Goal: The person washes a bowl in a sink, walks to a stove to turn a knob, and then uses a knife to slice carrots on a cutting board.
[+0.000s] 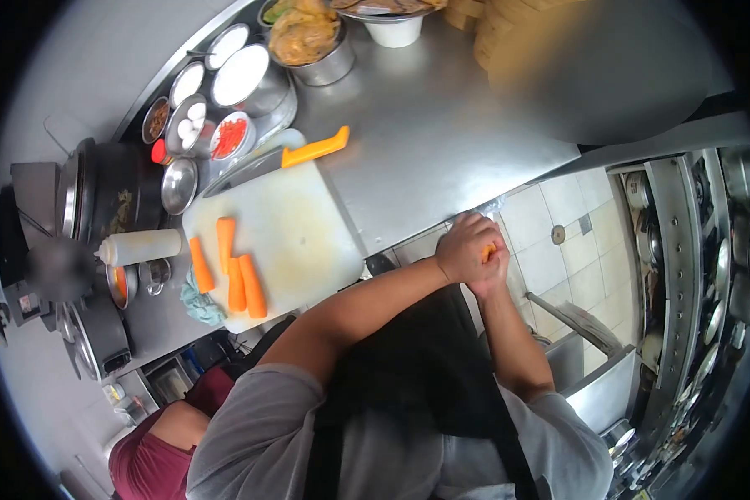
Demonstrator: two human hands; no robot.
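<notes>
My left hand (461, 246) and my right hand (493, 273) are pressed together past the edge of the steel counter (425, 142), above the tiled floor. Both close on a small orange piece, apparently carrot (489, 250), which is mostly hidden by the fingers. To the left, a white cutting board (292, 225) holds several peeled carrot lengths (243, 283). A knife with an orange handle (312, 150) rests at the board's far edge. No hand touches the board or the knife.
Steel bowls of ingredients (229, 137) line the counter behind the board, with a larger bowl of cooked food (308, 37). A white squeeze bottle (140, 246) lies left of the board, beside a teal cloth (200, 304). Another person in a red shirt (150, 454) is at lower left.
</notes>
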